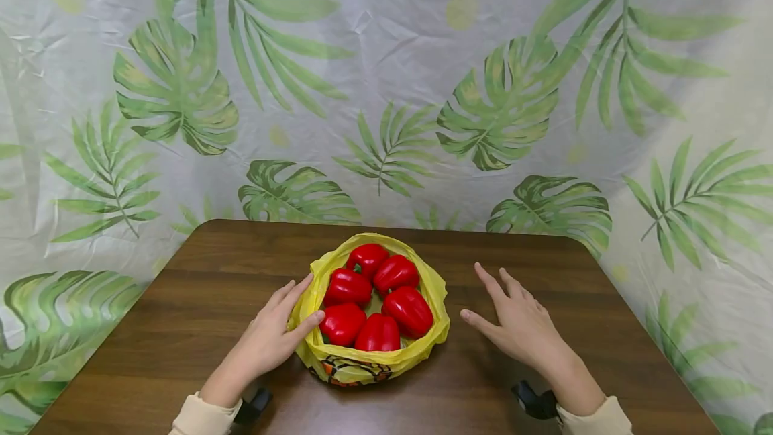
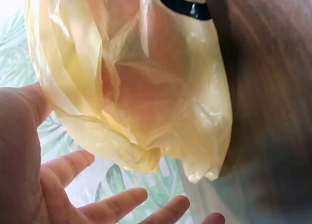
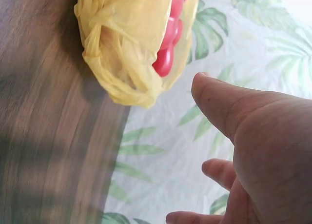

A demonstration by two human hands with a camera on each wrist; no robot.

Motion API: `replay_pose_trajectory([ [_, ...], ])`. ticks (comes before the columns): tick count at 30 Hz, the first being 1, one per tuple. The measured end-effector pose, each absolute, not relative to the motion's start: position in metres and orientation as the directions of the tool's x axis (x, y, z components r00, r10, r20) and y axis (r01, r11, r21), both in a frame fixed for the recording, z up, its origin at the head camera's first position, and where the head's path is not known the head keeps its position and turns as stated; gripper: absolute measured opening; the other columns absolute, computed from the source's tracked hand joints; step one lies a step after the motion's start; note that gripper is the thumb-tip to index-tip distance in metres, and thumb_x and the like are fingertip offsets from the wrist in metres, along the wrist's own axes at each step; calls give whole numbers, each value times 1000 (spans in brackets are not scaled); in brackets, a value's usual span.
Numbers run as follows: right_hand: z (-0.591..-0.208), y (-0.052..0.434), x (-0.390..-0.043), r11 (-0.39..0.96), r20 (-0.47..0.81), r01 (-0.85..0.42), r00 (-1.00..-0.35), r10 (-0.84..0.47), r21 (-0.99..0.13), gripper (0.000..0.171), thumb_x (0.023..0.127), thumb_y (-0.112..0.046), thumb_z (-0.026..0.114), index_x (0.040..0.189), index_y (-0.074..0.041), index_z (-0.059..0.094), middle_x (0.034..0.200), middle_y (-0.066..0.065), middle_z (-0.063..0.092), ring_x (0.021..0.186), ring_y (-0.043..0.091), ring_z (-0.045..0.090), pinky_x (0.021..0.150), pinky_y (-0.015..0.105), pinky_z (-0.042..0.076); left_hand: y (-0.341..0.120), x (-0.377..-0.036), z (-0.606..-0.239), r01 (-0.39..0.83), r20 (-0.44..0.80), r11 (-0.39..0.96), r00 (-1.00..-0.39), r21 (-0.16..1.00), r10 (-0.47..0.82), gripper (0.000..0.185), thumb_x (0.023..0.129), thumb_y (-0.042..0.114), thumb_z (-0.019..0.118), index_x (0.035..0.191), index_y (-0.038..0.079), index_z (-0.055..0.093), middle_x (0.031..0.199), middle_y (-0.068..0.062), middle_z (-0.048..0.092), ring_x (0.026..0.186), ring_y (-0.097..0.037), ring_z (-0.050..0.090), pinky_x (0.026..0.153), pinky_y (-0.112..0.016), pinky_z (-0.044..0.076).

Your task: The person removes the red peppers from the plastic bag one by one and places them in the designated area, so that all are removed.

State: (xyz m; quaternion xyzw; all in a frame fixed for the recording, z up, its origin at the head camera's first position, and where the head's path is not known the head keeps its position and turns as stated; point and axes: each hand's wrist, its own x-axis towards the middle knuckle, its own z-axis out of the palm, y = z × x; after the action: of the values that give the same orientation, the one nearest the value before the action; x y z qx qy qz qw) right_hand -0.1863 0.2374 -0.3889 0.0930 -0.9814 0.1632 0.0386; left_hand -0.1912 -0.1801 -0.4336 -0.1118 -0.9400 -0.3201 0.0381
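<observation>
A yellow plastic bag (image 1: 436, 294) with its mouth rolled wide stands on the table, holding several red bell peppers (image 1: 378, 333). Dark and orange print shows on its front. My left hand (image 1: 274, 334) is at the bag's left side, its thumb at the rim and its fingers fairly straight; in the left wrist view the fingers (image 2: 117, 204) are spread beside the thin yellow plastic (image 2: 204, 112). To the right of the bag, my right hand (image 1: 522, 327) hovers apart from it, fingers extended and holding nothing. The right wrist view shows that gap between thumb and bag (image 3: 122, 53).
The brown wooden table (image 1: 241, 254) has rounded far corners. Behind it hangs a pale cloth (image 1: 398, 52) printed with green leaves. Dark bands (image 1: 534, 400) sit at both wrists, next to light sleeves (image 1: 205, 415).
</observation>
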Motion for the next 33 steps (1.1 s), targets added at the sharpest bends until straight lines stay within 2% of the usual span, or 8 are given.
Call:
replay_pose_trajectory([
  [8,-389,227,-188,920,79,-212,-977,-197,-330,90,101,-63,65,173,-25,26,169,36,29,142,70,42,105,86,36,-182,-188,-439,240,109,740,-969,628,222,76,105,58,60,170,27,35,169,-27,38,153,-54,40,114,-78,38],
  [17,-388,218,-190,907,77,-239,-971,-226,-347,88,101,-60,66,172,-24,28,170,35,30,144,69,41,104,86,37,-181,-186,-447,295,174,710,-955,639,240,71,105,50,65,168,26,41,161,-18,53,149,-46,49,116,-71,42],
  [24,-382,213,-195,883,116,-273,-962,-247,-381,84,101,-55,69,170,-23,34,167,32,37,141,64,47,102,84,41,-182,-185,-451,289,170,703,-957,650,236,71,105,49,65,167,26,41,160,-19,53,147,-46,50,115,-71,43],
  [33,-376,205,-198,852,126,-312,-950,-286,-421,81,101,-51,72,168,-21,38,165,29,42,141,61,48,104,85,39,-180,-186,-456,308,200,678,-951,668,235,65,106,43,65,165,25,45,161,-17,51,147,-45,51,115,-71,42],
])
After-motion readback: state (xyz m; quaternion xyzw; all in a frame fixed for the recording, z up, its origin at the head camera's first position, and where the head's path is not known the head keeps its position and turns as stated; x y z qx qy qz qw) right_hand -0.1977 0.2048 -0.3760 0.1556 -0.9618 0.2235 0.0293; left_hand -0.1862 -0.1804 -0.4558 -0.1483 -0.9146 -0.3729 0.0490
